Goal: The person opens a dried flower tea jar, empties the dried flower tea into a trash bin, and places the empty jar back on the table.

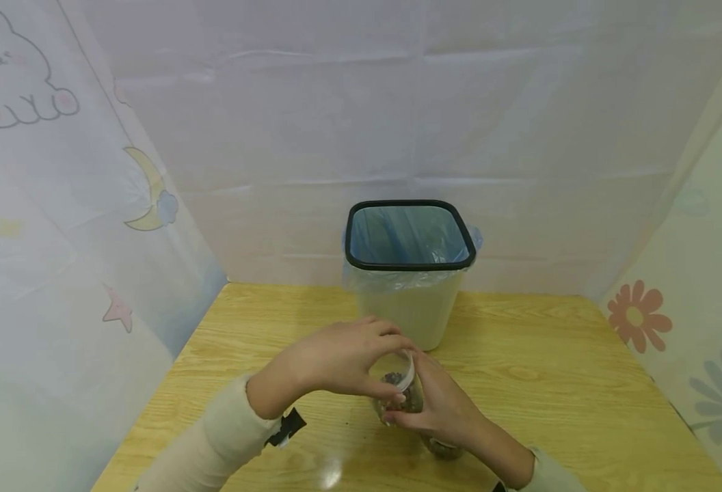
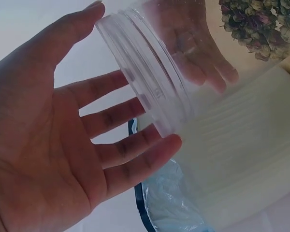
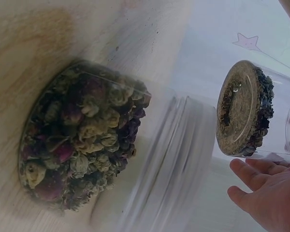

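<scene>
The clear jar (image 1: 394, 380) is held above the desk (image 1: 539, 369), nearer than the bin (image 1: 404, 307) — long axis roughly upright, the left hand (image 1: 349, 357) gripping its rim, the right hand (image 1: 448, 406) grasping the body lower down.

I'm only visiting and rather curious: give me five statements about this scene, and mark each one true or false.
1. The left hand and right hand both hold one clear jar. True.
2. That jar is empty. False: dried flowers are inside it.
3. A second jar stands on the table. True.
4. The bin has a red rim. False: its rim is black.
5. The bin is lined with a bluish bag. True.
</scene>
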`<control>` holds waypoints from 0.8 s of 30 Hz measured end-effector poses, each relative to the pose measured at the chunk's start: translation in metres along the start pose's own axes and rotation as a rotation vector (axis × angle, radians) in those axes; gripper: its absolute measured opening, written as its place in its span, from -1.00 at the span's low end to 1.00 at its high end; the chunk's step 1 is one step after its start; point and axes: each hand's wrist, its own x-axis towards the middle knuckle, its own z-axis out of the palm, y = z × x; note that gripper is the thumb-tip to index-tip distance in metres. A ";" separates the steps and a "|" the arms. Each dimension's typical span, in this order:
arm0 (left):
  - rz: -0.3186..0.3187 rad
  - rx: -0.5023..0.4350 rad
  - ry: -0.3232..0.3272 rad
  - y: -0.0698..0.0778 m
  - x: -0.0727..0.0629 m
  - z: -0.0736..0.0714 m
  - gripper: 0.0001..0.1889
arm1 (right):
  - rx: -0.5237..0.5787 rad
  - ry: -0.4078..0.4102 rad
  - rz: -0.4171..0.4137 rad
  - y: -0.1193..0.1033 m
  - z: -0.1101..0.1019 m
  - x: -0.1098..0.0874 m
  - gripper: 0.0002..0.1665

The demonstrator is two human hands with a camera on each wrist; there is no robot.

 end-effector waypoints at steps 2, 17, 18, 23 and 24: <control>-0.028 0.017 0.006 0.001 0.000 0.001 -0.31 | 0.007 -0.001 -0.006 0.000 0.000 0.001 0.22; -0.166 0.096 0.053 0.007 0.002 0.006 -0.22 | 0.040 -0.012 -0.021 0.003 0.002 0.003 0.06; -0.167 0.092 0.056 0.007 0.002 0.006 -0.20 | 0.043 -0.013 -0.023 0.003 0.002 0.003 0.06; -0.128 0.042 0.060 0.001 0.001 0.002 -0.09 | 0.057 -0.018 -0.032 0.004 0.001 0.002 0.13; -0.103 0.026 0.057 -0.001 0.000 0.001 -0.08 | 0.058 -0.015 -0.034 0.004 0.001 0.002 0.14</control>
